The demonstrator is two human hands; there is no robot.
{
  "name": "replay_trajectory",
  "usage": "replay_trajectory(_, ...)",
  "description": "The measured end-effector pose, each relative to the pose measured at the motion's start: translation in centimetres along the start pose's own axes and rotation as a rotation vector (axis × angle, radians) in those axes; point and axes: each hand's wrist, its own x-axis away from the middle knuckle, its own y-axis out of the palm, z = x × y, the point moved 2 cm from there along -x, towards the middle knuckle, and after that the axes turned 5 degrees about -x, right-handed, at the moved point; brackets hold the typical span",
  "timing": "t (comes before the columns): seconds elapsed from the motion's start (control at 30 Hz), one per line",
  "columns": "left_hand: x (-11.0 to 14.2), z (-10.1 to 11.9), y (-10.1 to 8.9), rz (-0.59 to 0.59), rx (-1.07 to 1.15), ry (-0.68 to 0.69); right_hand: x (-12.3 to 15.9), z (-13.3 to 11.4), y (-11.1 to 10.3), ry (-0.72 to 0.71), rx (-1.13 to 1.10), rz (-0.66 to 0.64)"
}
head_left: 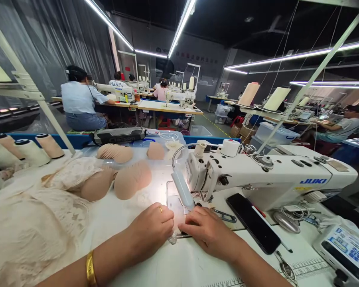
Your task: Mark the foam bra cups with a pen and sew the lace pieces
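Note:
My left hand [152, 228] is closed at the near edge of the sewing machine's bed, its fingertips pinching a small piece of pale sheer fabric [172, 239]. My right hand [208, 231] lies just across from it, fingers bent together and pointing at the needle area; whatever lies under them is hidden. Between the hands shows a lit strip of the machine bed. Above them stands the white sewing machine [266, 171], with a lamp [182, 189] on a flexible neck shining down. The needle itself is hidden behind the lamp.
Beige moulded cups [133, 179] and cream lace fabric [36, 227] cover the left side. Thread cones [32, 153] stand behind them. To the right lie thread snips [225, 215], a black phone [253, 223] and a white box [344, 251]. Other people sit at machines beyond.

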Motion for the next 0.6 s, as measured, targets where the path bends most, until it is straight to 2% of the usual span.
replay_trajectory(0.2, -0.47, 0.28, -0.14, -0.021, 0.056, -0.027, -0.05, -0.28, -0.73, -0.028, -0.074, -0.036)
replay_trajectory(0.4, -0.82, 0.43, -0.51, 0.03, 0.085, -0.008, 0.0, -0.19, -0.95, -0.004, -0.115, -0.079)
replay_trajectory(0.6, -0.65, 0.4, 0.1, 0.032, 0.074, 0.001, 0.0, -0.28, -0.95, -0.005, -0.162, -0.073)
